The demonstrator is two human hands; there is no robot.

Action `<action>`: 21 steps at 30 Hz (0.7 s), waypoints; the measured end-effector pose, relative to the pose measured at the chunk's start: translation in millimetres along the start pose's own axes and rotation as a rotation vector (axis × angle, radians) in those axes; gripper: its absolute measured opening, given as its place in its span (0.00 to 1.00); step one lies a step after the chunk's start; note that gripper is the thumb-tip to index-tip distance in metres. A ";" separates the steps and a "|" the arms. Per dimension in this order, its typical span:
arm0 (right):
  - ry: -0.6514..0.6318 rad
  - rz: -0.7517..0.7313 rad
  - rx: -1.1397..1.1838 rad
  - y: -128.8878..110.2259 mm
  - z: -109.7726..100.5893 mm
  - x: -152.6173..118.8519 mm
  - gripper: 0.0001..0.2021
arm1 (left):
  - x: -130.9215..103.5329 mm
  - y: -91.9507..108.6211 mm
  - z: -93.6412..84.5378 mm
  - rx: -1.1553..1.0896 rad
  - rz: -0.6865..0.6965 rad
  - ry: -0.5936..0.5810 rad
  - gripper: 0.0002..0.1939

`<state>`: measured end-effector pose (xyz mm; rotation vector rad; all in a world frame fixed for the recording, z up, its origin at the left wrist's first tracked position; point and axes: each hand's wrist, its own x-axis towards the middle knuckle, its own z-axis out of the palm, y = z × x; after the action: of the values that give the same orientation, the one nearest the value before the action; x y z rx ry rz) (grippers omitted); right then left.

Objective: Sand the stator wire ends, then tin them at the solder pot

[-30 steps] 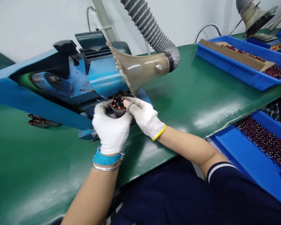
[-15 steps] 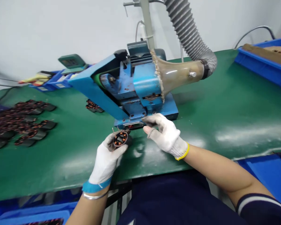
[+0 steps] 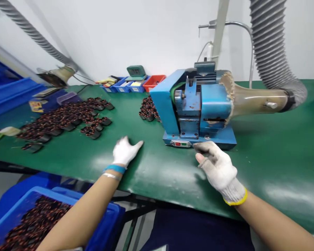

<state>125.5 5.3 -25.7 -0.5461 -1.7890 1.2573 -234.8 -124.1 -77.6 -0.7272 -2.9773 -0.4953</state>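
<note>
My left hand [image 3: 125, 151], in a white glove, is over the green table, its thumb stretched out and its fingers partly blurred. Nothing shows in it. My right hand [image 3: 218, 165], gloved too with a bare thumb tip, hovers just below the switch panel [image 3: 181, 144] of a blue belt grinding machine [image 3: 191, 104]. Its thumb and fingers are apart with nothing between them. Left of the machine lies a small group of copper-wound motor stators [image 3: 147, 109]. A larger heap of such stators [image 3: 60, 118] spreads farther left.
A blue crate [image 3: 36, 191] full of stators stands below the table's front edge at left. Small blue bins [image 3: 122, 87] and a red bin [image 3: 153, 83] line the wall. A ribbed hose [image 3: 269, 45] joins the machine's funnel [image 3: 256, 101]. Another hose [image 3: 39, 38] hangs at upper left.
The view has swung left. The stator that was in my left hand no longer shows there, and that hand has opened and moved left, away from the machine. My right hand stays by the switch.
</note>
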 end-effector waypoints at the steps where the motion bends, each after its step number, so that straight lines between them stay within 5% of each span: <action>1: -0.008 -0.011 -0.022 2.2 1.0 0.1 0.08 | 8.9 13.5 9.4 -0.039 0.005 -0.018 0.39; 7: -0.067 -0.350 -0.273 19.4 -1.8 4.4 0.10 | 81.7 91.4 38.6 -0.273 -0.050 -0.008 0.30; 11: -0.108 -0.432 -0.343 25.4 -6.6 8.4 0.11 | 101.8 112.1 42.7 -0.422 -0.090 0.034 0.26; 16: -0.121 -0.468 -0.372 25.1 -9.0 9.9 0.09 | 77.7 107.7 39.5 -0.655 -0.089 0.103 0.23; 21: -0.134 -0.458 -0.332 20.7 -9.8 7.9 0.10 | 3.8 93.4 18.9 -0.892 -0.027 0.212 0.23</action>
<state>127.1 24.7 -40.3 -0.2100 -2.1022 0.7016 -195.0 -38.1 -67.4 -0.5897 -2.4696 -1.8090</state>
